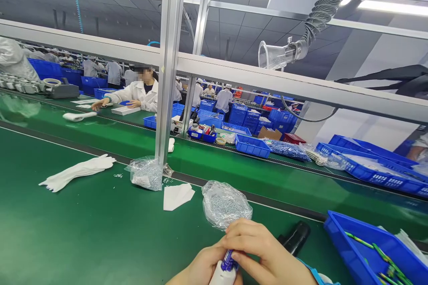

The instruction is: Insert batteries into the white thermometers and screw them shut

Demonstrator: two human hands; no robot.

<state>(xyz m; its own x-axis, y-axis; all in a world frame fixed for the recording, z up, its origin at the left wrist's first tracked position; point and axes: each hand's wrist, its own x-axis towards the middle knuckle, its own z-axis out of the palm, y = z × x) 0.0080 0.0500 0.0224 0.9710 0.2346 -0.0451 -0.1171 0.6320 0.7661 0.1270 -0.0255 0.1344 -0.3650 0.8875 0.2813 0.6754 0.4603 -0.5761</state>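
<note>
Both my hands meet at the bottom edge over the green table (83, 231). My left hand (200, 267) is closed around a small white bottle (223, 275) with a blue top (229, 259). My right hand (264, 254) comes in from the right, its fingers pinched on that blue top. Just beyond my hands lies a clear plastic bag of small grey parts (225, 205). A black object (296, 237) lies on the table right of my right hand.
A white glove (78, 171), a second bag of parts (146, 173) and a folded white paper (177, 196) lie to the left. A blue bin (347, 245) with green parts stands at right. An aluminium post (169, 67) rises ahead. A seated person in white (140, 93) works across the green conveyor.
</note>
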